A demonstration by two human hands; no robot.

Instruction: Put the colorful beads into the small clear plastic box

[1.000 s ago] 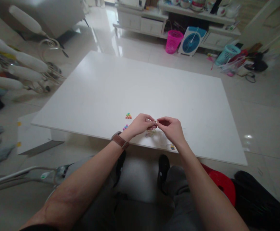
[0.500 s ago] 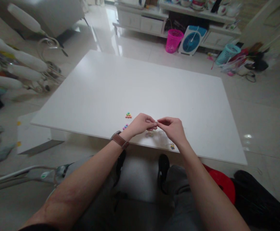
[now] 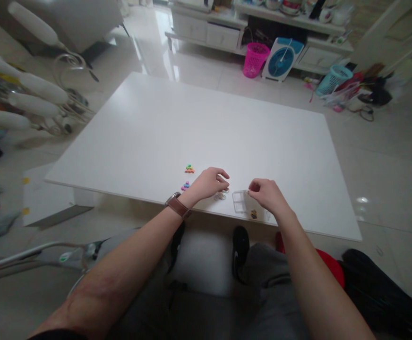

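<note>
The white surface (image 3: 192, 127) is extended in front of the person, and both forearms are reached over its near edge. The left hand (image 3: 208, 182) is held palm inward above the surface, its forearm angled in from the lower left; its fingers (image 3: 222, 173) are loosely curled and parted from the thumb, with a visible gap. The right hand (image 3: 269, 194) is positioned above the clear tray, its forearm angled in from the lower right; its fingers (image 3: 256, 182) are bent toward the thumb. Whether these tips are fully closed, or gripped on a small item, cannot be determined.

A brown-strapped watch (image 3: 176, 205) is worn on the left wrist. The clear tray (image 3: 239, 202) is divided and is partly covered by the right hand. Two bead clusters are placed left of the left hand: green-to-orange beads (image 3: 189, 169) farther out, purple-and-blue beads (image 3: 185, 186) nearer. Pale rings (image 3: 220, 195) are located just beside the left fingers. A yellow-and-dark piece (image 3: 253, 214) is seen near the edge.
</note>
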